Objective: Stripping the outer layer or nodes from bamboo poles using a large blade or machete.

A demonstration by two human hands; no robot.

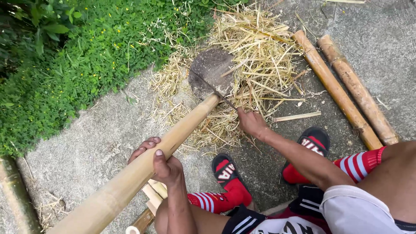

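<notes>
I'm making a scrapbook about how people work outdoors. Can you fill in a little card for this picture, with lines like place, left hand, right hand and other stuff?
place: grey concrete ground beside green leafy plants
left hand: left hand wrapped around a long pale bamboo pole
right hand: right hand closed on the handle of a thin dark blade set against the pole's end
under the pole end: round grey stone block
litter: heap of dry yellow bamboo shavings
nearby: two brown bamboo poles
feet: red-and-black sandals

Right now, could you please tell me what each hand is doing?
Left hand: closed around the bamboo pole.
Right hand: closed on the blade's handle.
</notes>
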